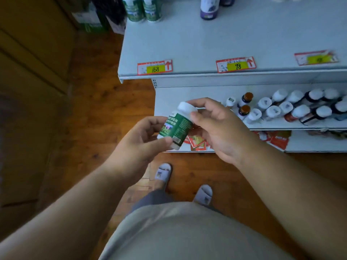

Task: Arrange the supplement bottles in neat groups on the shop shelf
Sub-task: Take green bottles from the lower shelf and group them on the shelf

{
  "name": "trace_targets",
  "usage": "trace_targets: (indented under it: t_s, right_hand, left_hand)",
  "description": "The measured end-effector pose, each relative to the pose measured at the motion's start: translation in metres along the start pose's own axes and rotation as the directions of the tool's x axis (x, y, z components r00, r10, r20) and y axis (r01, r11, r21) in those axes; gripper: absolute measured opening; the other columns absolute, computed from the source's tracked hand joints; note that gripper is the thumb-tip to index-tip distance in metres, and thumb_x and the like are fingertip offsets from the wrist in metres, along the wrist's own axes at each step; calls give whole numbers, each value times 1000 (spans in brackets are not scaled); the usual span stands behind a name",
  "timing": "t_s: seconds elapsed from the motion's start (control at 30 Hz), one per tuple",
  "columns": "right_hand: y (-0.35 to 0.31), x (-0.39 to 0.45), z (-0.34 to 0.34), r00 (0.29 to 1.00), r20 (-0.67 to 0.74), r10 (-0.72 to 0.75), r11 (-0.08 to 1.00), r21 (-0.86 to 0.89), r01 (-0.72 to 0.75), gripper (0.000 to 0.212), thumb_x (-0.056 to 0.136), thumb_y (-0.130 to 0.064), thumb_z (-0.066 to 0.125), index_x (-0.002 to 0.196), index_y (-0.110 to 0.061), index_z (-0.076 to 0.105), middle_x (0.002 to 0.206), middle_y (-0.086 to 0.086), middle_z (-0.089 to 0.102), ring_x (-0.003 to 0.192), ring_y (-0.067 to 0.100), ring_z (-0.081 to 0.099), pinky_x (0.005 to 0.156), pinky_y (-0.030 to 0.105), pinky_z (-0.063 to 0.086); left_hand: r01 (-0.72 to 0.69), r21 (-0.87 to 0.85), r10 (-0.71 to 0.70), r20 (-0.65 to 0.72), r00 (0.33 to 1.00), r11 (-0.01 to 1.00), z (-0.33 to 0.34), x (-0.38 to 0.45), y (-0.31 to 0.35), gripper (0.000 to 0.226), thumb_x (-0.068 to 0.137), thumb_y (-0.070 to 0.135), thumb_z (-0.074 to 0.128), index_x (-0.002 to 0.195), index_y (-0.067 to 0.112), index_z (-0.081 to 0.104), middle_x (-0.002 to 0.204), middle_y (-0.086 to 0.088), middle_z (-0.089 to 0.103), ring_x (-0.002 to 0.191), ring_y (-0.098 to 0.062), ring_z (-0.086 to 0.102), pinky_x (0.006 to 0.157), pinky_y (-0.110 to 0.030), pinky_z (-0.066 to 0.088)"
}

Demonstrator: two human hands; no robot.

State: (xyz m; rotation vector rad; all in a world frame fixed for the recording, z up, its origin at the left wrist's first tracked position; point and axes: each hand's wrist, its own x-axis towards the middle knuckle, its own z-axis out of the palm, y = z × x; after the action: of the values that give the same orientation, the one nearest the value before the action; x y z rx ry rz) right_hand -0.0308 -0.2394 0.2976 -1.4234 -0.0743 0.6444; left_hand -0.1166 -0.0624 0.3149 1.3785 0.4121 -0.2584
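A shop is shown, as is told by the white metal shelf [206,45] on whose front edge red-framed price tags [155,67] with yellow fields are stuck, marked 168 and 98. Goods of one kind are set out in rows: green-labelled supplement bottles [142,8] at the back of the upper shelf, and many white-capped bottles [285,107] crowded together on the lower shelf [187,92], with red packets [197,142] laid on the tier beneath. A wooden floor [105,102] is seen beside the shelving.
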Motion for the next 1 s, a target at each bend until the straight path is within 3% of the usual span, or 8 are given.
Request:
trace_targets:
  t_s: [0.1, 0.23, 0.4, 0.53, 0.63, 0.7, 0.83, 1.0]
  right_hand:
    - [-36, -4, 15, 997, 7, -74, 994, -76, 75, 21, 93, -17, 59, 102, -33, 70, 95, -7, 72, 100, 27, 68, 97, 66, 46]
    - [-72, 8, 39, 979, 12, -203, 955, -221, 200, 23, 92, -20, 67, 110, -34, 66, 105, -7, 70, 97, 12, 70, 93, 43, 56]
    - [-104, 49, 58, 953, 50, -299, 931, -205, 303, 36, 86, -3, 71, 108, -30, 63, 109, 6, 68, 97, 13, 67, 85, 30, 55]
    - [-129, 94, 70, 949, 103, -299, 923, -221, 315, 42, 84, -4, 71, 116, -25, 55, 114, 4, 67, 100, 13, 66, 85, 34, 56]
    - [-143, 132, 82, 929, 69, -363, 752, -567, 336, 43, 80, -28, 74, 114, -42, 52, 117, -12, 66, 105, 7, 64, 92, 38, 55]
    - [-147, 155, 89, 920, 18, -393, 638, -715, 286, 43, 83, -28, 74, 115, -45, 51, 115, -15, 63, 100, 7, 63, 90, 37, 55]
    - [-141, 194, 101, 881, -16, -472, 475, -847, 238, 46, 84, -21, 74, 123, -30, 52, 118, -3, 59, 98, 14, 62, 88, 36, 53]
    - [-133, 233, 111, 874, 44, -483, 263, -945, 193, 44, 86, -19, 71, 126, -16, 53, 119, 7, 58, 105, 26, 56, 87, 41, 48]
  left_hand:
    - [-98, -32, 95, -70, 993, 995, -2, -12, 25, 50, 75, 3, 78, 119, 9, 57, 113, -15, 68, 106, -37, 66, 87, -42, 56]
    - [-222, 203, 259, -176, 950, 954, -2, -9, 54, 50, 73, 6, 82, 111, 26, 58, 106, 5, 71, 100, -23, 71, 85, -45, 59]
    - [-299, 259, 334, -104, 937, 918, -31, 19, 85, 45, 80, 11, 79, 116, 27, 55, 105, 9, 70, 99, -13, 69, 91, -39, 58]
    - [-324, 352, 361, -42, 932, 878, -70, 60, 117, 37, 82, 10, 78, 109, 25, 58, 100, 8, 73, 94, -10, 70, 89, -36, 58]
    - [-342, 511, 414, -30, 910, 789, -94, 102, 135, 41, 81, 14, 81, 112, 26, 56, 99, 12, 71, 90, -3, 68, 83, -28, 59]
    - [-349, 595, 446, -18, 895, 724, -107, 132, 141, 44, 82, 19, 80, 116, 27, 54, 101, 17, 67, 91, 0, 65, 81, -23, 58]
    - [-340, 682, 467, -3, 884, 648, -124, 178, 143, 47, 83, 23, 79, 118, 29, 49, 104, 21, 61, 96, 1, 60, 78, -13, 49]
    - [-286, 704, 490, -100, 866, 650, -136, 218, 132, 42, 84, 22, 76, 116, 30, 50, 106, 17, 61, 98, -5, 60, 81, -25, 55]
